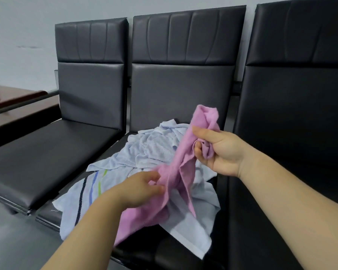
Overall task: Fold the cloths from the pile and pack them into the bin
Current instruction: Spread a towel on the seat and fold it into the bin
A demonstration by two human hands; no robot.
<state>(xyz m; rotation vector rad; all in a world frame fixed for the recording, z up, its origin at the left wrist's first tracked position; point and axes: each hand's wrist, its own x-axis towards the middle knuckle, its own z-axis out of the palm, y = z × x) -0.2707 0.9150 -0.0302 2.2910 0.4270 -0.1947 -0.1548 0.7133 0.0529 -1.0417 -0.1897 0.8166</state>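
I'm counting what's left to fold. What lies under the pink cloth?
Crumpled pale blue cloths on the middle seat, one with a striped edge. The left hand and right hand hold the pink cloth over them. How many lie in the pile is hidden.

pink cloth [176, 172], pale blue striped pile [144, 152], black seats [47, 149].

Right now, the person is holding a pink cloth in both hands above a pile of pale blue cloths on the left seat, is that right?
Not quite. The head view shows the pile of pale blue cloths on the middle seat, not the left one. The rest stands: the left hand and the right hand both hold the pink cloth above it.
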